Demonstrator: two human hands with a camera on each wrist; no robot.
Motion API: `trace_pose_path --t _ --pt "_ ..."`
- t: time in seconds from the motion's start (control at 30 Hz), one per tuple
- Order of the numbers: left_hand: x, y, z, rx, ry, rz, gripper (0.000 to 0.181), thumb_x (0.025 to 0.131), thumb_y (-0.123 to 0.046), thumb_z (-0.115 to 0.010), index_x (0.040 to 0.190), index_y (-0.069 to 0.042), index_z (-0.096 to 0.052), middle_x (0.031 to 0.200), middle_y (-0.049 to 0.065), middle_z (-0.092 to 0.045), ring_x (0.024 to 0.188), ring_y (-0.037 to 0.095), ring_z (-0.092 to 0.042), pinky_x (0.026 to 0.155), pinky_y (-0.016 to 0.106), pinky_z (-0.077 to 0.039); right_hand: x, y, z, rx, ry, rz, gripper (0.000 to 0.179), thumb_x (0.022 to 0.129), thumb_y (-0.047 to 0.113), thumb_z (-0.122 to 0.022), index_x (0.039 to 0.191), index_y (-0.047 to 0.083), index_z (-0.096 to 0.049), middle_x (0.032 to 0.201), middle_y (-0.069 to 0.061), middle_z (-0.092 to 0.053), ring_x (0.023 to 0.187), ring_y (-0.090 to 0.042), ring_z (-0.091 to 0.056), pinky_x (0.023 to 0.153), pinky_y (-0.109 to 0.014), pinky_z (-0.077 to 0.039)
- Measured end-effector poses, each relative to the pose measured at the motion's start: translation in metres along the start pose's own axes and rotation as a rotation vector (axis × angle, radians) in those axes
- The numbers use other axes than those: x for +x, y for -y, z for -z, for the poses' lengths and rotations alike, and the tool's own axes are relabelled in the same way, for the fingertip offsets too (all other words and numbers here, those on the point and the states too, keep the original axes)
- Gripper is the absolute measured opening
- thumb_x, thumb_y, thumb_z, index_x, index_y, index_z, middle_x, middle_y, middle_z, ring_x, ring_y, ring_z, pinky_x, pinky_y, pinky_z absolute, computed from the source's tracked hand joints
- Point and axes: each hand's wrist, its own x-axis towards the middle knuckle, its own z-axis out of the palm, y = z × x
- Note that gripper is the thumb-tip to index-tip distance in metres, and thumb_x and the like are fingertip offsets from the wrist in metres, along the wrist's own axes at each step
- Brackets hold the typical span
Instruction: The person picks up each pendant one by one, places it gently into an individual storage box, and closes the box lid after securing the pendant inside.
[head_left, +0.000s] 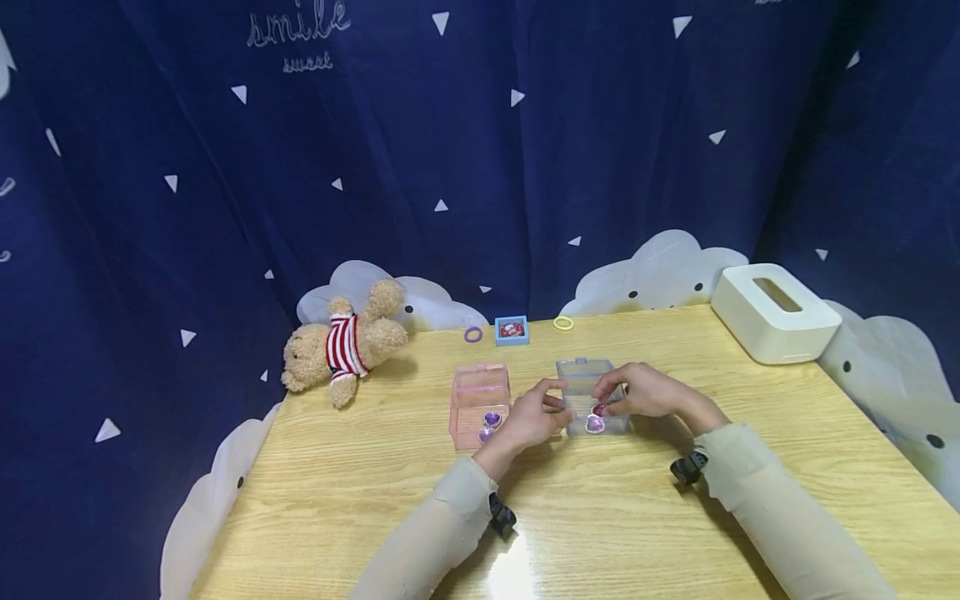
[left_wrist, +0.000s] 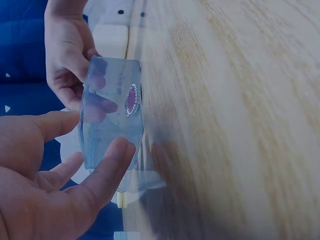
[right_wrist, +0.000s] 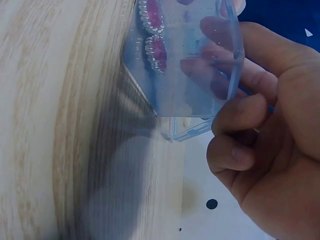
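A clear blue box point(head_left: 581, 385) stands on the table with its lid raised at the back. Two heart-shaped gems with beaded rims lie in it, a red gem point(head_left: 600, 410) and a pale purple gem point(head_left: 595, 425). My right hand point(head_left: 647, 392) reaches over the right wall, fingertips inside, spread beside the red gem; the right wrist view shows nothing gripped between them. My left hand point(head_left: 534, 419) touches the box's left side with its thumb and extended fingers. Just left of it stands an open pink box point(head_left: 480, 379) holding two purple heart gems point(head_left: 492, 419).
Behind the boxes lie a purple ring point(head_left: 473, 334), a small blue square case point(head_left: 512, 331) and a yellow ring point(head_left: 563, 323). A teddy bear point(head_left: 345, 343) lies at the back left. A white tissue box point(head_left: 776, 312) stands back right, before a dark blue curtain point(head_left: 480, 150).
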Motion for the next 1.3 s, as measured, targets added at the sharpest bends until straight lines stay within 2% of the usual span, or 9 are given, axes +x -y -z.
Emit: trace_pose_path --t 0.23,0.37,0.53,0.7,1.0,1.3 --pt "0.0 0.001 0.0 0.012 -0.002 0.007 0.057 0.088 -0.02 -0.076 0.14 -0.016 -0.053 0.116 0.015 -0.069 0.084 0.017 -0.07 0.074 0.026 -0.059 -0.005 0.0 0.004 0.006 -0.032 0.007 0.025 0.084 0.021 -0.079 0.107 0.013 -0.074 0.1 0.002 -0.075 0.101 -0.021 -0.067 0.085 -0.041 -0.053" --pt "0.0 0.001 0.0 0.016 -0.001 0.011 0.056 0.089 -0.02 -0.076 0.14 -0.016 -0.053 0.116 0.014 -0.069 0.085 0.016 -0.07 0.074 0.026 -0.058 -0.007 0.001 0.009 0.011 -0.091 -0.002 0.022 0.086 0.015 -0.076 0.107 0.011 -0.074 0.101 0.0 -0.075 0.099 -0.019 -0.067 0.084 -0.039 -0.054" --pt "0.0 0.002 0.0 0.021 -0.005 0.007 0.056 0.089 -0.021 -0.075 0.14 -0.017 -0.054 0.115 0.013 -0.069 0.084 0.016 -0.07 0.074 0.026 -0.057 -0.009 -0.002 0.015 0.028 -0.202 -0.048 0.017 0.088 0.014 -0.075 0.105 0.011 -0.074 0.093 0.005 -0.073 0.084 -0.013 -0.06 0.071 -0.024 -0.049" --pt "0.0 0.003 0.0 0.009 0.006 0.006 0.056 0.09 -0.02 -0.075 0.141 -0.015 -0.053 0.116 0.013 -0.069 0.085 0.016 -0.07 0.075 0.027 -0.058 -0.01 -0.007 0.02 0.045 -0.261 -0.109 0.018 0.093 0.02 -0.071 0.107 0.01 -0.074 0.091 0.002 -0.071 0.074 -0.013 -0.057 0.062 -0.024 -0.048" --pt "-0.001 0.002 0.0 0.009 0.014 0.003 0.056 0.09 -0.02 -0.074 0.141 -0.016 -0.053 0.118 0.014 -0.068 0.087 0.017 -0.07 0.077 0.027 -0.058 -0.003 -0.021 0.018 0.159 -0.28 -0.264 0.026 0.097 0.028 -0.065 0.111 0.006 -0.071 0.096 -0.007 -0.067 0.072 -0.019 -0.06 0.057 -0.027 -0.05" --pt "-0.002 0.0 0.0 0.027 0.0 -0.004 0.055 0.089 -0.02 -0.076 0.139 -0.017 -0.055 0.117 0.014 -0.069 0.089 0.019 -0.07 0.079 0.029 -0.058 0.007 -0.029 0.011 0.204 -0.278 -0.345 0.03 0.099 0.027 -0.06 0.117 0.005 -0.068 0.095 -0.011 -0.064 0.066 -0.021 -0.059 0.054 -0.029 -0.05"
